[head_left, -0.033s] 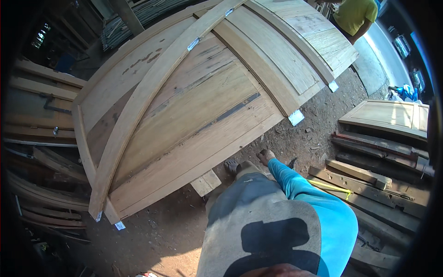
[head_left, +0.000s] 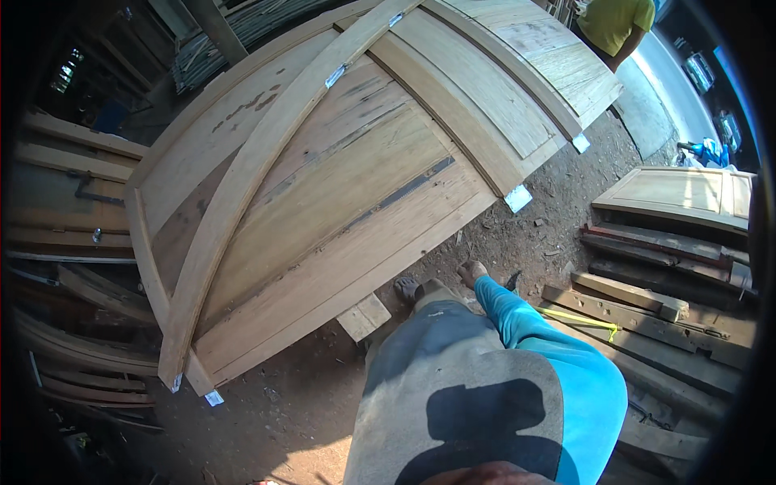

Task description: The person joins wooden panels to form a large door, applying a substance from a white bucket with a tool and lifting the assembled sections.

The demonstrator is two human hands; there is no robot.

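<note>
My right hand [head_left: 470,273] hangs low beside my body at the end of a blue sleeve [head_left: 505,311]. It is seen from above, small and partly shaded; how its fingers are bent does not show clearly, and no object shows in it. It is apart from the large wooden panel [head_left: 347,218] that lies before me, just off its near edge. A long curved wooden strip [head_left: 222,226] lies across the panel's left side, and two curved battens [head_left: 453,121] cross it further right. My left hand is out of sight.
Wooden blocks [head_left: 364,317] stick out from under the panel. Stacked timber [head_left: 647,323] with a yellow strap [head_left: 582,319] and a smaller panel [head_left: 679,194] lie on the right. Curved boards [head_left: 89,347] are piled left. A person in a yellow shirt [head_left: 610,28] stands far right.
The view has shifted very slightly. My right hand appears a little further right; the panel, strip and battens lie as before.
</note>
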